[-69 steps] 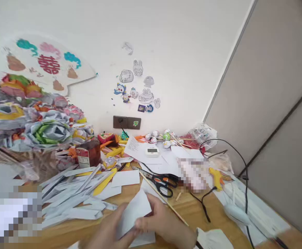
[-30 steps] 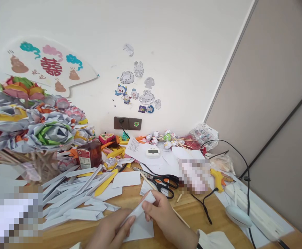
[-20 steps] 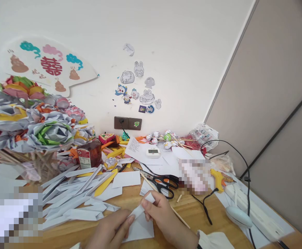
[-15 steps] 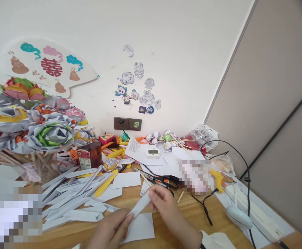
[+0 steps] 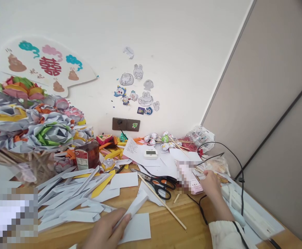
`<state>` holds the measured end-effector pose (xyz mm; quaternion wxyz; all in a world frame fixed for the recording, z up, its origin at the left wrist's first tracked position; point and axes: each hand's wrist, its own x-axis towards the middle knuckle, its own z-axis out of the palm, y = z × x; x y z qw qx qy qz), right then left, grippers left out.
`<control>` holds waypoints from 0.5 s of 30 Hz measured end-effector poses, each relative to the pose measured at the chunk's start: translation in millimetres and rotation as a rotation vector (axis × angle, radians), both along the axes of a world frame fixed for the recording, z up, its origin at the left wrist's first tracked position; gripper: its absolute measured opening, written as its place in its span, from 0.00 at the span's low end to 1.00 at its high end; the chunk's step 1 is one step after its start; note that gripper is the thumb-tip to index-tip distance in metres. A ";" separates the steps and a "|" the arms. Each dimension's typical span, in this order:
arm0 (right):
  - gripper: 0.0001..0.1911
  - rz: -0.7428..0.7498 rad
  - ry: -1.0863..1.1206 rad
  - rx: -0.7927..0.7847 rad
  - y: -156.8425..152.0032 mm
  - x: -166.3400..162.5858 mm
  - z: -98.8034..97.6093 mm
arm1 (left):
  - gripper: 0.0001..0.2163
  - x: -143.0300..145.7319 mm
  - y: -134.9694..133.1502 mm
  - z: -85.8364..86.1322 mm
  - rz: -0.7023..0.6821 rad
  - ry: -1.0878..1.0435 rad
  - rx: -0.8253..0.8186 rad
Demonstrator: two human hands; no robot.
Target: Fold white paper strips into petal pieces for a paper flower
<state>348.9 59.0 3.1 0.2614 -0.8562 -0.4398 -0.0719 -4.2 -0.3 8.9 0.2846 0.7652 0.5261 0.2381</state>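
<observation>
My left hand [image 5: 106, 231] sits at the bottom middle of the table and pinches a folded white paper strip [image 5: 135, 205] that points up and to the right. Under it lies a flat white sheet [image 5: 139, 229]. My right hand [image 5: 211, 183] has reached far right, beside a blurred pink object [image 5: 188, 176], over the yellow glue gun area. Its fingers are curled; I cannot make out whether they hold anything. A wooden skewer [image 5: 162, 202] and black-handled scissors [image 5: 161, 183] lie between the two hands.
A heap of folded white and yellow paper strips [image 5: 73, 197] covers the left. Paper flowers [image 5: 31, 121] stand at far left, with a dark jar [image 5: 87, 155] beside them. Black cables [image 5: 234, 162] and a white power strip [image 5: 252, 214] run along the right edge. A small white device [image 5: 151, 153] lies further back.
My right hand let go of the paper strip and moved right to the pink object. My left hand keeps the strip, now alone.
</observation>
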 end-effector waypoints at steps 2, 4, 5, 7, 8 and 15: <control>0.19 0.010 -0.014 -0.042 5.5 3.5 -6.5 | 0.17 0.0 -0.1 0.4 -0.004 -0.001 0.008; 0.19 0.032 -0.017 -0.075 10.9 6.3 -11.4 | 0.17 0.1 -0.3 0.6 -0.002 0.002 0.019; 0.19 0.041 -0.020 -0.086 13.1 7.4 -13.1 | 0.17 0.1 -0.4 0.5 -0.001 0.006 0.025; 0.19 0.043 -0.036 -0.099 16.1 8.7 -15.2 | 0.17 -0.1 -0.5 -0.2 0.003 0.014 0.036; 0.19 0.037 -0.050 -0.100 16.7 8.7 -15.7 | 0.16 -0.3 -0.5 -0.7 0.001 0.016 0.038; 0.19 0.002 -0.134 -0.083 12.9 -1.1 -13.3 | 0.16 -0.4 0.4 -2.7 -0.018 0.011 0.050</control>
